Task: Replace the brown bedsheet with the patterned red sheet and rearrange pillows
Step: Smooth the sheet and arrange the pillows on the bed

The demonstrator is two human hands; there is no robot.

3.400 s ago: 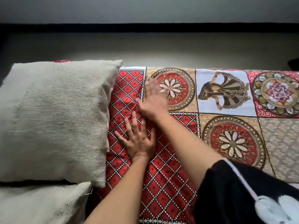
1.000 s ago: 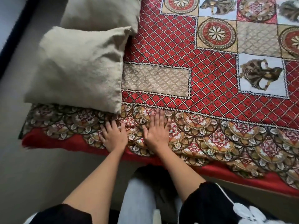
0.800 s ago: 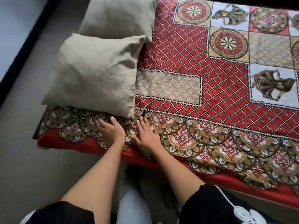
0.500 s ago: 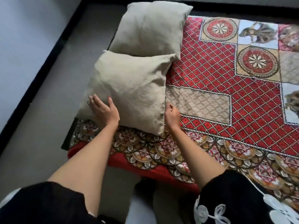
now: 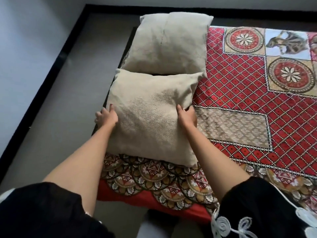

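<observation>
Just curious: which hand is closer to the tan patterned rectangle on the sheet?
Right. The right hand grips the near pillow beside the tan rectangle; the left hand holds the pillow's opposite edge.

- Left hand [image 5: 106,117] and right hand [image 5: 186,115] grip the near beige pillow [image 5: 151,115] by its sides.
- Far beige pillow [image 5: 169,43] lies just behind, both on the patterned red sheet [image 5: 240,93].
</observation>
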